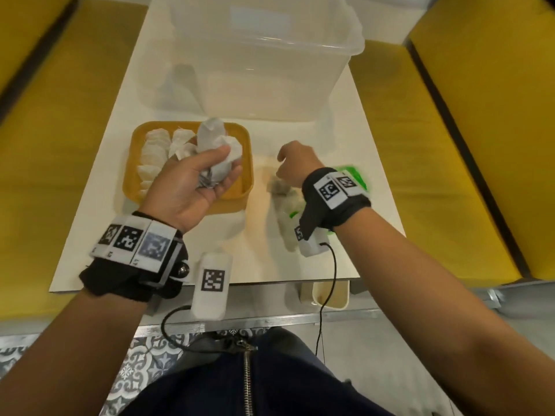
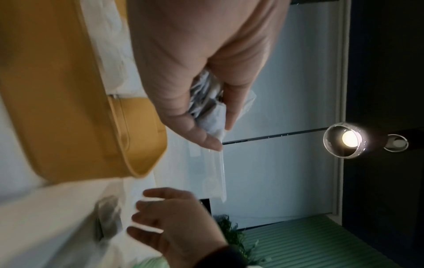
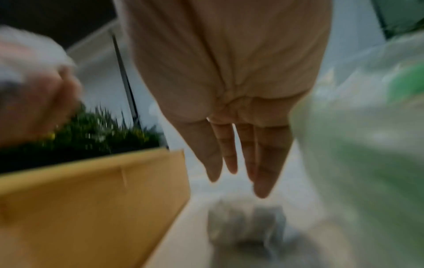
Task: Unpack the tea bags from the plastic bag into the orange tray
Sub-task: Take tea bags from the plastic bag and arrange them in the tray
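Note:
My left hand grips a bunch of white tea bags palm up above the orange tray. More tea bags lie in the tray's left half. In the left wrist view the fingers curl round the crumpled tea bags beside the tray. My right hand hovers over the clear plastic bag with green print, right of the tray. Its fingers hang straight and hold nothing. A grey tea bag lies on the table just below them, at the bag's mouth.
A large clear plastic tub stands behind the tray on the white table. Yellow benches run along both sides. The table's front edge is close to my body.

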A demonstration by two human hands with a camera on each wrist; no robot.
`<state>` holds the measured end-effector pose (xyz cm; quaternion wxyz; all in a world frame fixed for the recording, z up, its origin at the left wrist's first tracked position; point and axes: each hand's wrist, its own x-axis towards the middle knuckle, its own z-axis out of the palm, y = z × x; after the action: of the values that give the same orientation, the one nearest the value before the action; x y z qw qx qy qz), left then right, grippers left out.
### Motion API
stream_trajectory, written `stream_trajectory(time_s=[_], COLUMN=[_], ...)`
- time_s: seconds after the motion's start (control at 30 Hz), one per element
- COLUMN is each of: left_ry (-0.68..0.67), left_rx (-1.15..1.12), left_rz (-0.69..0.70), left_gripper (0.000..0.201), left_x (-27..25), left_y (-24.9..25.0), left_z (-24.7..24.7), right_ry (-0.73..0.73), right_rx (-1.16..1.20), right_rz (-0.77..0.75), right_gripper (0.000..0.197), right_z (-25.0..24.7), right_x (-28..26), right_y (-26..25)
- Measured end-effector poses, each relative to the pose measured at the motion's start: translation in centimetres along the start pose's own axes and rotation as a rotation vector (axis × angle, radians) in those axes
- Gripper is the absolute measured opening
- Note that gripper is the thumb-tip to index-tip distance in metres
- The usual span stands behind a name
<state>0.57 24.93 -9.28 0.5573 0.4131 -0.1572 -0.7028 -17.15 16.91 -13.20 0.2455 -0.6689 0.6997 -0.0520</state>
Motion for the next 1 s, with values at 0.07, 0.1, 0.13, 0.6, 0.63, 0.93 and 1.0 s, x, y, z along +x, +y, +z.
stream_trajectory(time_s=[0.07, 0.1, 0.13, 0.6, 0.63, 0.93, 1.0], left_ry=[0.01, 0.014, 0.016, -0.048, -0.05, -0.048, -0.055], left_rx=[0.009, 0.007, 0.0, -0.141, -0.132, -0.042, -0.036], left_rz=[0.034, 0.047, 0.056, -0.103, -0.108, -0.087, -0.08], left_gripper=[0.043, 0.045, 0.048, 0.037, 0.036, 0.031, 0.026], left_x=[-0.3, -0.4, -0.6, -1.3, -1.3, -1.3, -1.4], left_y=[0.7, 1.1, 1.4, 2.9, 2.8, 1.5, 1.3], left_z=[-0.9, -1.4, -1.8, -3.8, -3.7, -2.7, -2.3], right_ry=[-0.082, -0.099, -0.1, 0.198, 0.26, 0.195, 0.03], right_rx=[-0.171, -0.233, -0.267, -0.092, -0.058, 0.445, 0.49], right_rz=[-0.024, -0.042, -0.052, -0.111, -0.146, -0.399, -0.429], right_gripper=[0.031, 0.03, 0.028, 0.01, 0.006, 0.004, 0.008], right_z=[1.4, 1.9, 2.3, -0.6, -1.4, -8.6, -8.8], right_x=[0.8, 1.1, 1.4, 1.6, 1.2, -6.2, -8.1], right_y=[-0.6, -0.8, -1.0, -1.2, -1.2, -3.7, -4.3])
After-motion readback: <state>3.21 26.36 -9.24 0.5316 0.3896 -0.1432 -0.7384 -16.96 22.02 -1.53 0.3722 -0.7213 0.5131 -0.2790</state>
